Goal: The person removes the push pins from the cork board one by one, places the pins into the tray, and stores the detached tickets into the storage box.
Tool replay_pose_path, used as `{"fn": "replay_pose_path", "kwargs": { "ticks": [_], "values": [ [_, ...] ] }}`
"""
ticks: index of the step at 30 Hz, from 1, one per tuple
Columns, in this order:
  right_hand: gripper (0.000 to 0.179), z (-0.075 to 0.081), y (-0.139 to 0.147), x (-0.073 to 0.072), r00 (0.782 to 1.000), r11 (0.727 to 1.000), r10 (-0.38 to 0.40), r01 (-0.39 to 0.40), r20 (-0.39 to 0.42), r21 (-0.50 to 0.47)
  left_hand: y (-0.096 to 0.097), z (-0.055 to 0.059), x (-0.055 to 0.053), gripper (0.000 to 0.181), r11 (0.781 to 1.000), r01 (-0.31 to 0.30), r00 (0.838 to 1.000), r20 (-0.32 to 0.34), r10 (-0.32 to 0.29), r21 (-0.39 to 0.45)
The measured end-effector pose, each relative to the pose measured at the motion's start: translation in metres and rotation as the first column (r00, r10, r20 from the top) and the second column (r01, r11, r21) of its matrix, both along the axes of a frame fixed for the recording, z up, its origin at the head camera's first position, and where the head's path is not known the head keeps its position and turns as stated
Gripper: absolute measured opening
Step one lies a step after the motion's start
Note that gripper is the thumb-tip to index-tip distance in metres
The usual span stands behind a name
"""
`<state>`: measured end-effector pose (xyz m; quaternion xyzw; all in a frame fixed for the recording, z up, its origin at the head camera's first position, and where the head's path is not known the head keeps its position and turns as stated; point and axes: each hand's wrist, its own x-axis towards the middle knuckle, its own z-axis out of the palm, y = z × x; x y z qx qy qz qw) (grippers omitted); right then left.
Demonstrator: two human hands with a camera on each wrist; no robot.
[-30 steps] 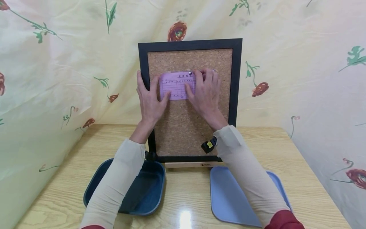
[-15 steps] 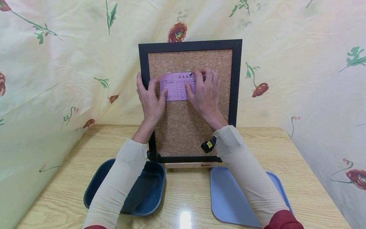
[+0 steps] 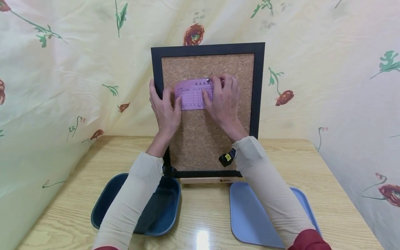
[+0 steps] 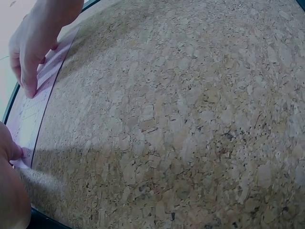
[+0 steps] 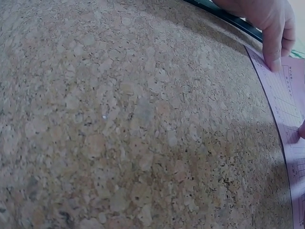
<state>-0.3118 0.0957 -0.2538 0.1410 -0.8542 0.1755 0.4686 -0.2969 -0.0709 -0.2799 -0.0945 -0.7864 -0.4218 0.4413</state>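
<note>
Against the corkboard (image 3: pixel 206 139) lies a small purple printed receipt slip (image 3: pixel 192 97). A silver pushpin (image 3: pixel 208 80) sits at its top edge. My left hand (image 3: pixel 165 111) is at the slip's left end, with its thumb on the lower left part and its outer fingers along the board's black frame. My right hand (image 3: pixel 226 100) covers the slip's right end, thumb pressing on its face and bent fingers near the top right corner. In the left wrist view, both hands touch the slip (image 4: pixel 28 119). The right wrist view shows the left thumb on the slip (image 5: pixel 281 95).
The board stands upright on a pale wooden base (image 3: pixel 209 180) on the wood-grain table (image 3: pixel 200 205). A dark blue tray (image 3: pixel 175 208) is under the left forearm, and a light blue tray (image 3: pixel 243 218) under the right. Floral cloth (image 3: pixel 312 69) hangs behind.
The left thumb has slid a little left and up across the slip, and the left wrist has shifted slightly right. The right hand has stayed almost still.
</note>
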Motion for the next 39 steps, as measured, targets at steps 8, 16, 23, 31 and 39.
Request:
{"fn": "replay_pose_path", "kwargs": {
  "ticks": [8, 16, 23, 31, 39],
  "values": [
    [0.043, 0.0, -0.0007, -0.0007, 1.0, 1.0, 0.006, -0.006, -0.014, -0.007, 0.0016, -0.0025, -0.002, 0.017, 0.999, -0.038, 0.999, -0.012, 0.037, -0.015],
    [0.041, 0.0024, -0.0026, 0.0002, 1.0, 0.999, 0.011, -0.011, -0.001, -0.036, 0.0044, -0.0042, -0.0018, 0.017, 0.998, -0.066, 0.997, -0.035, 0.065, -0.013],
    [0.04, 0.0018, -0.0028, -0.0017, 1.0, 0.999, 0.005, -0.005, -0.002, -0.037, 0.0053, -0.006, -0.0016, 0.019, 0.998, -0.069, 0.996, -0.065, 0.068, -0.014],
    [0.04, 0.0015, -0.003, -0.0027, 1.0, 0.999, 0.003, -0.003, -0.001, -0.037, 0.0078, -0.0091, -0.0008, 0.022, 0.996, -0.087, 0.989, -0.121, 0.087, 0.003],
    [0.041, 0.0019, -0.002, -0.0034, 1.0, 0.999, 0.003, -0.003, -0.002, -0.04, 0.0094, -0.0095, -0.0005, 0.024, 0.99, -0.141, 0.975, -0.175, 0.133, -0.03]
  ]
}}
